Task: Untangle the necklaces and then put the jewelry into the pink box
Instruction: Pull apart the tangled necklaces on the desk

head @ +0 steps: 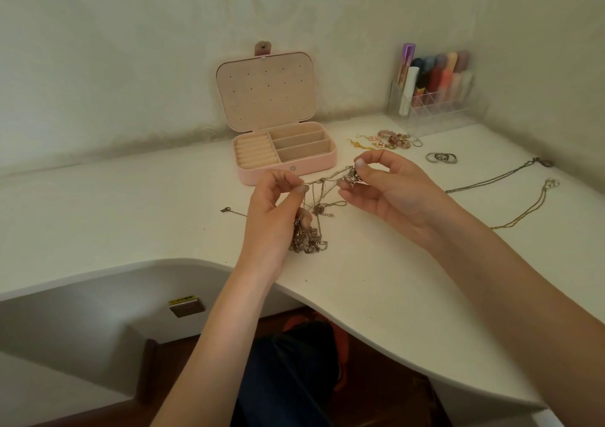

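Both hands are raised just above the desk, each pinching part of a tangle of thin chains. The left hand pinches a chain between thumb and forefinger, with a bunch of chains and charms hanging from its curled lower fingers down to the desk. The right hand pinches a small knot of metal at its fingertips (strands stretch taut between the two hands). The pink box stands open just behind the hands, lid upright, its compartments bare. To the right lie beaded pieces, rings and two separate necklaces, well apart from the tangle. A clear organizer of tubes stands in the corner.
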A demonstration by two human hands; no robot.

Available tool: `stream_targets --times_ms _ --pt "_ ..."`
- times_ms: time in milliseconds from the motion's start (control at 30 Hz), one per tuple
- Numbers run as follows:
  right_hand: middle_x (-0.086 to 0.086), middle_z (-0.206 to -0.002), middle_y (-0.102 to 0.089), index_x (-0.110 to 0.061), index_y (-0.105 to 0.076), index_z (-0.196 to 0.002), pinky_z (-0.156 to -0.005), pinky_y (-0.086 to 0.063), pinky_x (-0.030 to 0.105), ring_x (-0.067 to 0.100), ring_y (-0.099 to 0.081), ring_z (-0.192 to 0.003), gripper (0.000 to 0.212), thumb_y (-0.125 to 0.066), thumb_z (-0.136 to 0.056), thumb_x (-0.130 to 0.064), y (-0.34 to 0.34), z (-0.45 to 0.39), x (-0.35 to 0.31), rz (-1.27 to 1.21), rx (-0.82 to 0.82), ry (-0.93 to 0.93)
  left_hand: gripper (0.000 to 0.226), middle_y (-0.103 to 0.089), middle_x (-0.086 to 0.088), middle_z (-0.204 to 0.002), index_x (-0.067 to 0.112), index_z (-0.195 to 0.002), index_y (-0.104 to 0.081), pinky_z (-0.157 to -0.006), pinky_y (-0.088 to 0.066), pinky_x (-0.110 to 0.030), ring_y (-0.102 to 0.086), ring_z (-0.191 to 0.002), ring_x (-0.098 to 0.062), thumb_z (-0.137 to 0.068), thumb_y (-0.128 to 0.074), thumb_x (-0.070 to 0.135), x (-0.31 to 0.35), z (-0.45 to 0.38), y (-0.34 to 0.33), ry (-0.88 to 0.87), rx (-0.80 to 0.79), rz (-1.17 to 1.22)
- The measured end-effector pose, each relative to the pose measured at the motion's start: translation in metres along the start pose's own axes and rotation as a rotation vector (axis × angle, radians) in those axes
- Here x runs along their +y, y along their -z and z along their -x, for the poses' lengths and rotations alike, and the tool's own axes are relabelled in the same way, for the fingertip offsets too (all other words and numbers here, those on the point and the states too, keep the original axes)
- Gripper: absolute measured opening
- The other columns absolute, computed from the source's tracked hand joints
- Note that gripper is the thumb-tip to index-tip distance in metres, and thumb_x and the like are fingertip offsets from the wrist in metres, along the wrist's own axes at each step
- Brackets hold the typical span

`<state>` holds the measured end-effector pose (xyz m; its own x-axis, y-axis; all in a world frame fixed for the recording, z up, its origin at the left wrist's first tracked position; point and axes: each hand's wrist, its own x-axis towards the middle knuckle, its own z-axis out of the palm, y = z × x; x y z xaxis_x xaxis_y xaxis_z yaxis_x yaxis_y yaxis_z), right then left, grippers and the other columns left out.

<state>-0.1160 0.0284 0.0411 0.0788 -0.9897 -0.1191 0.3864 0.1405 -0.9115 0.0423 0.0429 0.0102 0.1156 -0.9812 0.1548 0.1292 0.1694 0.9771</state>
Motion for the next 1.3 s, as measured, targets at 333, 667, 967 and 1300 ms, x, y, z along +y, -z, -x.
stream_targets --times_ms 333,667,967,1300 --pt "0.005 -0.078 -0.064 -0.014 -0.060 -0.087 -0.072 -0.058 0.034 0.017 -0.064 -0.067 0.004 -0.062 -0.089 -0.012 0.003 -0.001 0.011 0.828 0.044 0.227 0.016 -0.053 -0.005 -0.086 0.009 -0.083 -0.050 -0.041 -0.046 -0.019 -0.064 -0.047 -0.014 -0.088 -0.060 -0.002 0.005 0.003 -0.003 0.042 0.054 0.008" --pt "-0.002 -0.088 -0.062 -0.018 -0.055 -0.090 -0.060 -0.040 0.009 0.009 -0.056 -0.075 0.024 -0.073 -0.080 -0.030 -0.009 0.009 0.016 0.972 -0.164 0.408 0.019 -0.053 0.001 -0.080 0.012 -0.082 -0.052 -0.058 -0.054 -0.020 -0.061 -0.055 -0.004 -0.088 -0.059 -0.004 0.001 0.001 -0.002 0.037 0.090 0.036" --pt "-0.009 -0.087 -0.056 -0.019 -0.062 -0.083 -0.066 -0.039 0.006 0.005 -0.054 -0.075 0.012 -0.073 -0.080 -0.016 -0.005 0.004 0.022 1.064 -0.133 0.547 0.012 -0.068 -0.012 -0.086 0.008 -0.091 -0.049 -0.062 -0.055 -0.020 -0.072 -0.069 -0.017 -0.094 -0.049 -0.004 0.004 0.004 -0.004 0.077 0.006 0.131" --pt "-0.002 -0.067 -0.065 -0.014 -0.053 -0.091 -0.059 -0.048 0.017 0.010 -0.062 -0.064 0.005 -0.057 -0.092 -0.011 0.001 0.004 -0.009 -0.011 -0.027 0.236 0.024 -0.056 -0.010 -0.081 0.012 -0.086 -0.049 -0.055 -0.052 -0.019 -0.069 -0.059 -0.016 -0.090 -0.038 -0.009 0.004 0.004 -0.007 0.073 0.100 -0.033"
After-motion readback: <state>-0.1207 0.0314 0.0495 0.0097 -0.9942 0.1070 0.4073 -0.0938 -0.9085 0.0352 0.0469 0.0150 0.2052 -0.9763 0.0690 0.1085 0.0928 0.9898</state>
